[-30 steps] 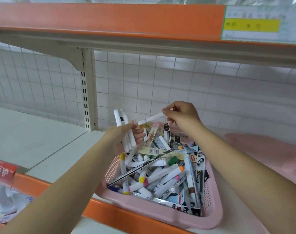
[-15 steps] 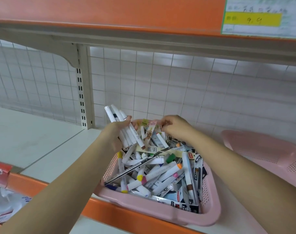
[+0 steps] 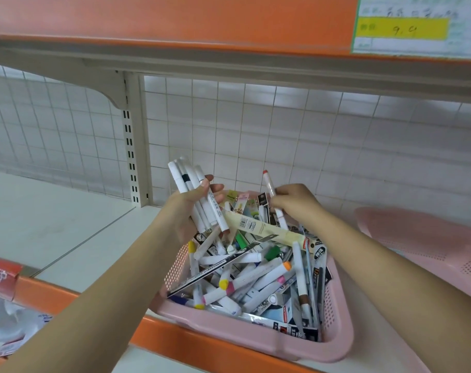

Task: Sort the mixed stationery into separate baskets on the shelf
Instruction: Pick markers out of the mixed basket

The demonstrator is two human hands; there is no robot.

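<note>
Your left hand [image 3: 187, 208] was closed around a bundle of white markers [image 3: 199, 200], held tilted above the back-left corner of the pink basket [image 3: 258, 337]. Your right hand [image 3: 293, 201] pinched one red-capped marker [image 3: 272, 196], nearly upright, over the basket's back edge. The basket was heaped with mixed stationery [image 3: 256, 270]. A second pink basket [image 3: 428, 238] sat to its right.

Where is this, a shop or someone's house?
Most likely a shop. The orange-edged shelf carries a price label with a yellow strip, wire-grid backing sits behind, and a pink basket holds packaged pens and markers.
</note>
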